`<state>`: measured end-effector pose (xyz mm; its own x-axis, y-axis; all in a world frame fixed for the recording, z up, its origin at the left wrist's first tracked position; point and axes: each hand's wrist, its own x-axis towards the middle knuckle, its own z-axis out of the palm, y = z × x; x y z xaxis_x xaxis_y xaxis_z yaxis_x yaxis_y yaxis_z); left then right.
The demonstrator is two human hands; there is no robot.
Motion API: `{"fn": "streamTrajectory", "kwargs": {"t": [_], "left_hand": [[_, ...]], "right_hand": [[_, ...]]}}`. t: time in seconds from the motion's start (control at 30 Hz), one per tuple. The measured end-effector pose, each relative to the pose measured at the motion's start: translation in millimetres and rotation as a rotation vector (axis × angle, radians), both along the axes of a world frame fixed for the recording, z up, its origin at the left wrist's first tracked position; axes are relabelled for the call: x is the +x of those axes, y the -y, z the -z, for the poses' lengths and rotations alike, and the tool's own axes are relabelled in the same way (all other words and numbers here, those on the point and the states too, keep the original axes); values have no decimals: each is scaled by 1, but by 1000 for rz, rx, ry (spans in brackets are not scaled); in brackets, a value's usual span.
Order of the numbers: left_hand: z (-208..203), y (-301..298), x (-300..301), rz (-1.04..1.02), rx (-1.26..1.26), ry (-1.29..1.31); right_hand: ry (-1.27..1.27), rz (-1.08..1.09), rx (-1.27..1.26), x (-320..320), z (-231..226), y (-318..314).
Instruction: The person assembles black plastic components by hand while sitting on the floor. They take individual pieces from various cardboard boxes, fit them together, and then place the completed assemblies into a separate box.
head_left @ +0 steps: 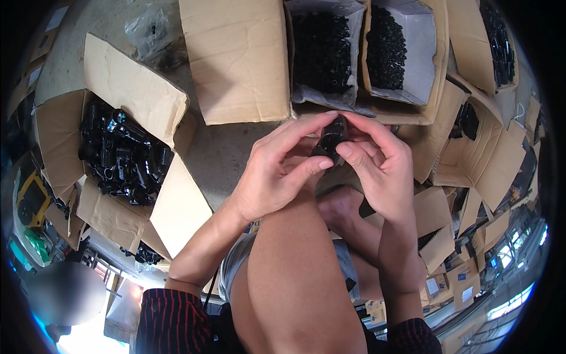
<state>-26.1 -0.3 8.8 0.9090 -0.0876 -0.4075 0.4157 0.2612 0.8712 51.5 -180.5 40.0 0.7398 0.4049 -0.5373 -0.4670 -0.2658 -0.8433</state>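
Note:
Between my two hands is a glossy black plastic part [333,137], rounded and cup-like, held just beyond my raised knee. My left hand [277,165] grips its left side, thumb at the lower edge and index finger at the top. My right hand [380,162] pinches it from the right, thumb on its near face and index finger on top. The fingers cover much of the part, so its full shape cannot be made out. Just beyond my hands are two lined compartments with small black parts [321,56] and more small black parts [386,53].
An open carton [56,133] on the left holds a heap of glossy black tubular parts [124,156]. A wide cardboard flap [236,59] lies beyond my left hand. On the right stands an open carton [466,159] with a few black pieces. A clear plastic bag [147,29] lies far left.

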Motion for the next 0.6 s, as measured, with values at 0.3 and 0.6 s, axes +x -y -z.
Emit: {"fn": "streamTrajectory", "kwargs": {"t": [0.3,0.6], "left_hand": [[3,5,-5,-166,-74,34],[7,-4,-9,-345,-404,-299]], "right_hand": [[-115,54,-9,0,-4,-14],[573,-262,-408,92,50,-24]]}}
